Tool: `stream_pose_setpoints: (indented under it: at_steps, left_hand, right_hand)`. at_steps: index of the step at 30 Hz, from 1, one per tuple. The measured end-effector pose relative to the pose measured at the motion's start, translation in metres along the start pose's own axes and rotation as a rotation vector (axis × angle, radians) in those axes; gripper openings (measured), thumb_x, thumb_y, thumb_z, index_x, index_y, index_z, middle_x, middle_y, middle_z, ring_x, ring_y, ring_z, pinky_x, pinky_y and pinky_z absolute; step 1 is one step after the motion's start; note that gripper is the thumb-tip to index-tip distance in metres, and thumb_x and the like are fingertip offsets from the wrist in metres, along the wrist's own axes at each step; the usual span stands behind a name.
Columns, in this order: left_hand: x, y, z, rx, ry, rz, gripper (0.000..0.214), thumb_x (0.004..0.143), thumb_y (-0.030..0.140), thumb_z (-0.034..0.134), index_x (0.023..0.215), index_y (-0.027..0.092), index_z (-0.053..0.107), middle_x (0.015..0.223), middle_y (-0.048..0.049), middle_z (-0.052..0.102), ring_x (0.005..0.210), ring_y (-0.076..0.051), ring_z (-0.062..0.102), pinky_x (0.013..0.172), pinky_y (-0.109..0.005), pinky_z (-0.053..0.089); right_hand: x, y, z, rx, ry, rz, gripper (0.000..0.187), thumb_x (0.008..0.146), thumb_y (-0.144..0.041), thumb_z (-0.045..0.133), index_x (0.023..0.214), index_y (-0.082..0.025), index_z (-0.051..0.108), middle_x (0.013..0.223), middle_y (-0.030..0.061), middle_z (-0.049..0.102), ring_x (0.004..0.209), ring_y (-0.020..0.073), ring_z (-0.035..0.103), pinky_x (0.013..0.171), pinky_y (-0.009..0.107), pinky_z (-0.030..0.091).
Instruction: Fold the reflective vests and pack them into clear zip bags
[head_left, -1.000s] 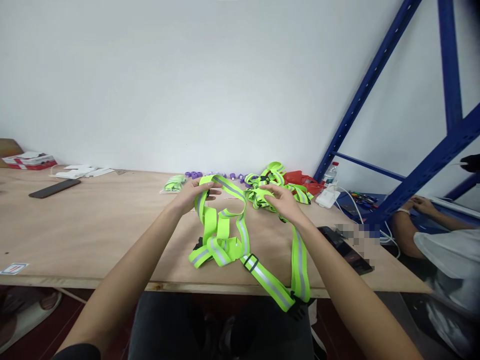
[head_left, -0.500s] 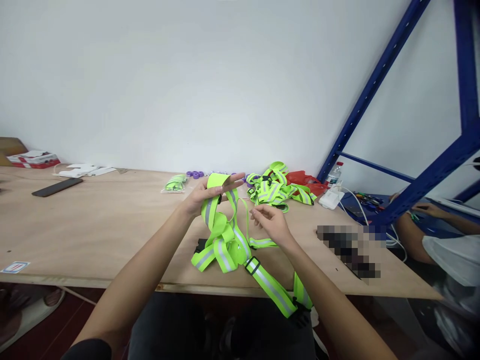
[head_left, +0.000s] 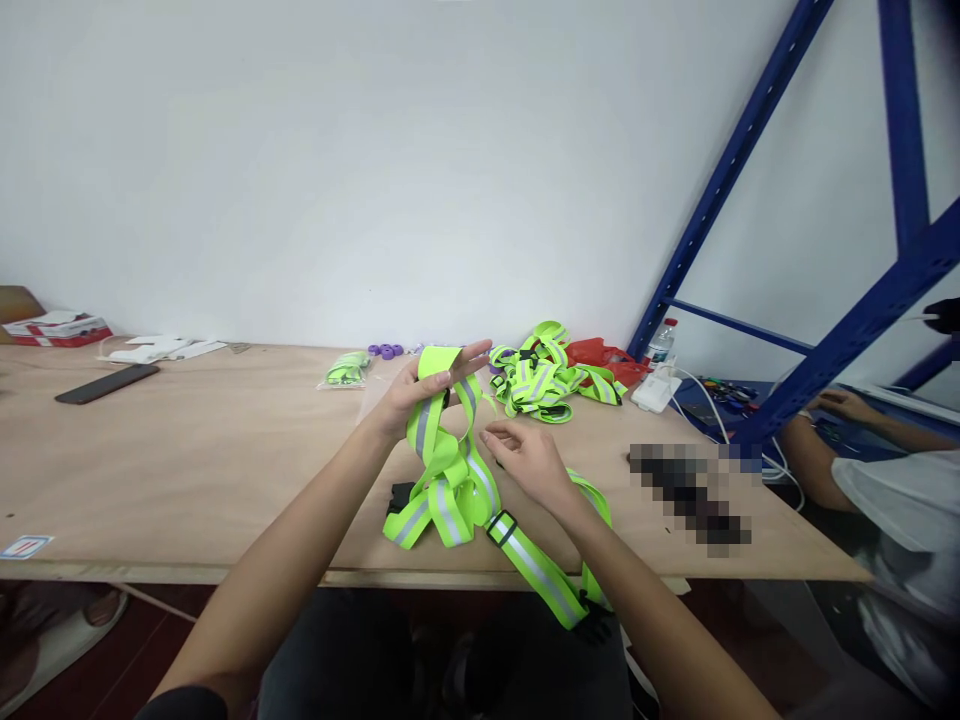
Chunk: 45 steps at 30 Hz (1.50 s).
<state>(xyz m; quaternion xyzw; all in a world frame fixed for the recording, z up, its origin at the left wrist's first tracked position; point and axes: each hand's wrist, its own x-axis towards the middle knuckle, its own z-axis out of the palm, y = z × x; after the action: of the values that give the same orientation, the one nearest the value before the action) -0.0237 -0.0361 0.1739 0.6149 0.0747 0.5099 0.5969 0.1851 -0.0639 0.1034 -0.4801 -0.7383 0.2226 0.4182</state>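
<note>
A bundle of neon-yellow reflective strap (head_left: 448, 470) with grey stripes hangs in loops from my left hand (head_left: 409, 395), its lower folds lying on the table. The thumb pins the top loop against the fingers, while other fingers stretch out to the right. My right hand (head_left: 529, 462) is just right of the hanging loops, fingers loosely bent and apparently holding nothing. A black slider (head_left: 502, 529) sits on the strap end that runs over the table's front edge to a black buckle (head_left: 592, 615). Another black buckle (head_left: 401, 496) lies at the left of the folds.
Behind my hands lie a heap of similar straps (head_left: 536, 385), a red plastic bag (head_left: 600, 355), a bagged strap (head_left: 347, 370) and purple rolls (head_left: 386, 351). A bottle (head_left: 661, 343) and blue rack post (head_left: 720, 190) stand right. A co-worker's arm (head_left: 885, 420) is beyond.
My right hand has moved slightly left and down, closer to the hanging loops. A strap length beside it has shifted right, now curving behind my forearm. My left hand keeps its hold.
</note>
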Motion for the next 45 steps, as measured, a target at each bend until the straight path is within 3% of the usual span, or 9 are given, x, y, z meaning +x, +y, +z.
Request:
stream_pose_setpoints:
  at_steps: [5, 8, 15, 19, 25, 29, 33, 39, 45]
  left_hand:
    - [0.000, -0.002, 0.002, -0.040, 0.034, -0.019, 0.037, 0.081, 0.039, 0.079, 0.112, 0.020, 0.073, 0.153, -0.0148, 0.048, 0.144, -0.043, 0.036, 0.103, -0.050, 0.048]
    - [0.000, -0.004, 0.002, -0.077, 0.037, -0.028, 0.036, 0.081, 0.039, 0.079, 0.112, 0.020, 0.072, 0.154, -0.0150, 0.046, 0.145, -0.043, 0.035, 0.105, -0.053, 0.047]
    - [0.000, -0.011, 0.004, -0.145, 0.051, -0.030, 0.036, 0.081, 0.038, 0.080, 0.110, 0.017, 0.072, 0.152, -0.0158, 0.048, 0.144, -0.042, 0.037, 0.112, -0.054, 0.041]
    - [0.003, -0.015, -0.005, -0.135, 0.051, -0.029, 0.038, 0.082, 0.041, 0.079, 0.111, 0.018, 0.071, 0.152, -0.0147, 0.049, 0.144, -0.042, 0.037, 0.111, -0.054, 0.042]
    - [0.002, -0.032, -0.053, 0.327, 0.407, -0.284, 0.048, 0.076, 0.061, 0.075, 0.091, 0.016, 0.068, 0.108, -0.0165, 0.073, 0.094, -0.030, 0.072, 0.087, -0.046, 0.057]
    - [-0.007, -0.039, -0.071, 0.548, 0.531, -0.320, 0.041, 0.067, 0.052, 0.085, 0.075, 0.017, 0.064, 0.075, -0.0100, 0.071, 0.070, -0.025, 0.067, 0.070, -0.038, 0.055]
    - [-0.005, -0.033, -0.050, 0.691, 0.578, -0.211, 0.040, 0.078, 0.059, 0.073, 0.072, 0.019, 0.068, 0.079, -0.0073, 0.071, 0.084, -0.025, 0.065, 0.073, -0.031, 0.050]
    - [0.016, -0.026, -0.005, 0.395, 0.238, -0.382, 0.053, 0.075, 0.066, 0.074, 0.064, 0.014, 0.070, 0.065, -0.0068, 0.067, 0.061, -0.019, 0.061, 0.057, -0.028, 0.045]
    - [0.030, -0.035, 0.002, 0.177, 0.362, -0.229, 0.048, 0.068, 0.055, 0.083, 0.056, 0.017, 0.057, 0.051, 0.0037, 0.046, 0.044, -0.008, 0.039, 0.045, -0.023, 0.030]
  right_hand:
    - [-0.001, 0.009, 0.003, -0.321, 0.232, -0.086, 0.053, 0.081, -0.046, 0.070, 0.126, -0.022, 0.057, 0.118, 0.0136, 0.068, 0.107, 0.0335, 0.064, 0.085, 0.044, 0.051]
    - [0.003, 0.009, 0.004, -0.268, 0.216, -0.054, 0.040, 0.085, -0.046, 0.067, 0.116, -0.021, 0.063, 0.102, 0.0117, 0.072, 0.097, 0.0316, 0.068, 0.084, 0.043, 0.051]
    - [0.017, 0.005, 0.010, 0.547, -0.124, 0.194, 0.036, 0.085, -0.052, 0.069, 0.107, -0.024, 0.071, 0.120, 0.0086, 0.072, 0.111, 0.0273, 0.067, 0.091, 0.039, 0.053]
    - [0.017, 0.009, 0.009, 0.921, -0.332, 0.319, 0.036, 0.077, -0.052, 0.080, 0.091, -0.020, 0.073, 0.097, 0.0066, 0.076, 0.092, 0.0216, 0.071, 0.084, 0.034, 0.056]
    - [0.025, 0.004, -0.006, 0.956, -0.093, 0.338, 0.037, 0.064, -0.049, 0.089, 0.075, -0.022, 0.067, 0.072, -0.0034, 0.068, 0.064, 0.0120, 0.062, 0.061, 0.024, 0.052]
    - [0.041, -0.001, -0.016, 0.903, 0.002, 0.310, 0.040, 0.061, -0.050, 0.089, 0.069, -0.022, 0.061, 0.061, -0.0067, 0.059, 0.052, 0.0089, 0.051, 0.049, 0.022, 0.044]
    - [0.055, -0.005, -0.017, 0.814, 0.028, 0.286, 0.042, 0.059, -0.050, 0.089, 0.067, -0.022, 0.059, 0.053, -0.0085, 0.050, 0.045, 0.0077, 0.041, 0.041, 0.021, 0.036]
    - [0.065, -0.011, -0.014, 0.689, 0.011, 0.231, 0.042, 0.063, -0.056, 0.082, 0.073, -0.022, 0.060, 0.057, -0.0064, 0.053, 0.047, 0.0097, 0.044, 0.043, 0.022, 0.036]
    - [0.060, -0.003, -0.031, 0.475, -0.011, 0.161, 0.032, 0.072, -0.053, 0.071, 0.078, -0.022, 0.064, 0.069, -0.0014, 0.060, 0.058, 0.0153, 0.055, 0.056, 0.030, 0.047]
